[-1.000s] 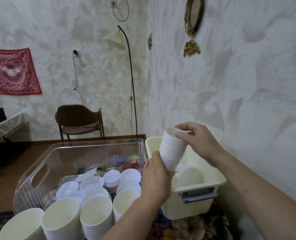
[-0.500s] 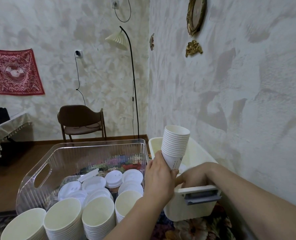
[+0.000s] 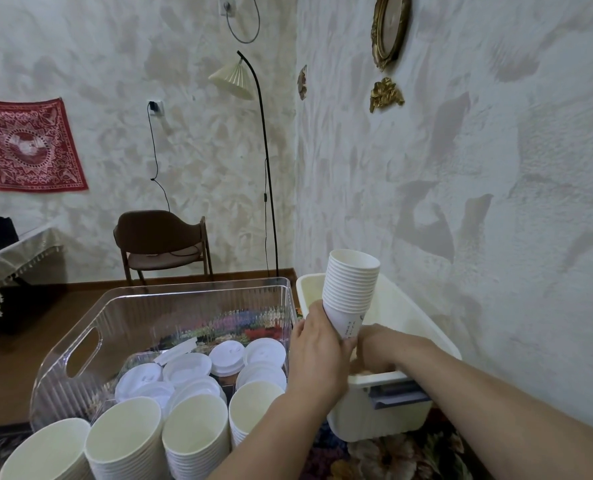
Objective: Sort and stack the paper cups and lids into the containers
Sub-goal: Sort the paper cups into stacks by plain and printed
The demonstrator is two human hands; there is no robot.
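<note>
The left hand grasps a nested stack of small paper cups by its bottom end, fingers wrapped round the lowest cup, and holds it upright and slightly tilted above the near-left corner of the white bin. The right hand reaches down inside that bin, just beside the stack's base; its fingers are hidden behind the bin's near rim, so whether it has hold of anything cannot be told, though it appears to be feeding for another cup.

Wider cup stacks stand along the near edge of the clear ribbed bin, with loose white lids heaped behind them towards its middle.

Handling assessment: the stack is light and stiff along its length but the thin paper walls will dent under a hard squeeze. The rolled rims interlock, yet a tilted stack can shed its upper cups. Best held low with a moderate wrap, as at present, or steadied at the top rim by the second hand when setting it down.
</note>
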